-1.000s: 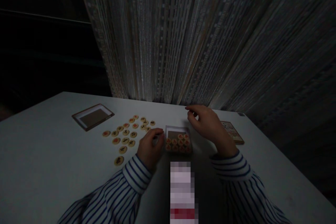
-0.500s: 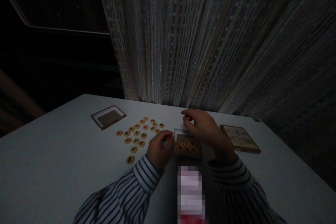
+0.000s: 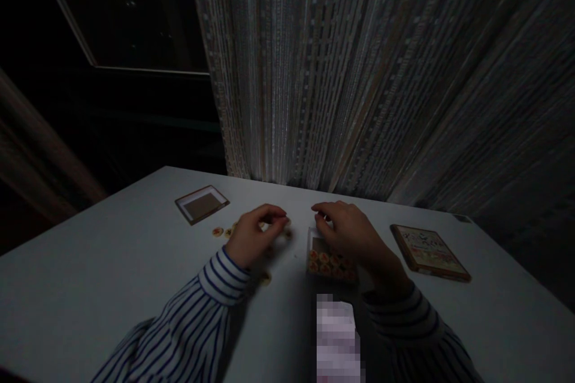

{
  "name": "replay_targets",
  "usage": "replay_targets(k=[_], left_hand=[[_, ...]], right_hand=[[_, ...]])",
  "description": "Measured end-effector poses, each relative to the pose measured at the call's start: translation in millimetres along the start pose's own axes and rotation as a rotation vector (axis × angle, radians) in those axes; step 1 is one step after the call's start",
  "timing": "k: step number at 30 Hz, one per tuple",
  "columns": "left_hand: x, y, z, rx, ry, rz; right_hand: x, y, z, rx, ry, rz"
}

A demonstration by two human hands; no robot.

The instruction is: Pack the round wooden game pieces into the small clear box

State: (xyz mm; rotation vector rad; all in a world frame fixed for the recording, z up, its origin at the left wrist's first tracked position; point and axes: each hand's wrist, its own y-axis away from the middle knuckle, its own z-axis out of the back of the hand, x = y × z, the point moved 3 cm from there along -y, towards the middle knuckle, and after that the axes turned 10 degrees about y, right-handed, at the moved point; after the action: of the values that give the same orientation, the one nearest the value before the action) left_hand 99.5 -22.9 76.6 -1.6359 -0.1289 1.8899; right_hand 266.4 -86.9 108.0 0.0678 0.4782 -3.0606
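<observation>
My left hand hovers over scattered round Chinese chess pieces, hiding most of them. Its thumb and forefinger are curved with a small gap at the tips, and I see nothing between them. One piece lies just beyond those fingertips. A clear-sided box, partly filled with red-marked pieces in rows, stands to the right. Above its far right part is my right hand, fingers curled in a pinch. Whatever those fingers hold is hidden, and the hand covers part of the box.
An open, shallow lid or tray lies at the back left of the white table. At the right lies a flat, printed box. A string curtain hangs behind the table. A blurred-out patch fills the lower middle.
My left hand has moved left from beside the box to over the loose pieces. My right hand stays above the box; the red-marked piece seen in its fingers before no longer shows. The view has shifted slightly.
</observation>
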Motion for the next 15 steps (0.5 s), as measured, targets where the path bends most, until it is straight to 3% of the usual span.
replay_targets(k=[7, 10, 15], left_hand=[[-2, -38, 59.7, -0.004, -0.138, -0.021], [5, -44, 72.7, 0.044, -0.245, -0.039], [25, -47, 82.6, 0.219, -0.490, -0.013]], right_hand=[[3, -3, -4, 0.009, -0.005, 0.017], [7, -5, -8, 0.003, -0.025, 0.034], [18, -16, -17, -0.022, -0.075, 0.086]])
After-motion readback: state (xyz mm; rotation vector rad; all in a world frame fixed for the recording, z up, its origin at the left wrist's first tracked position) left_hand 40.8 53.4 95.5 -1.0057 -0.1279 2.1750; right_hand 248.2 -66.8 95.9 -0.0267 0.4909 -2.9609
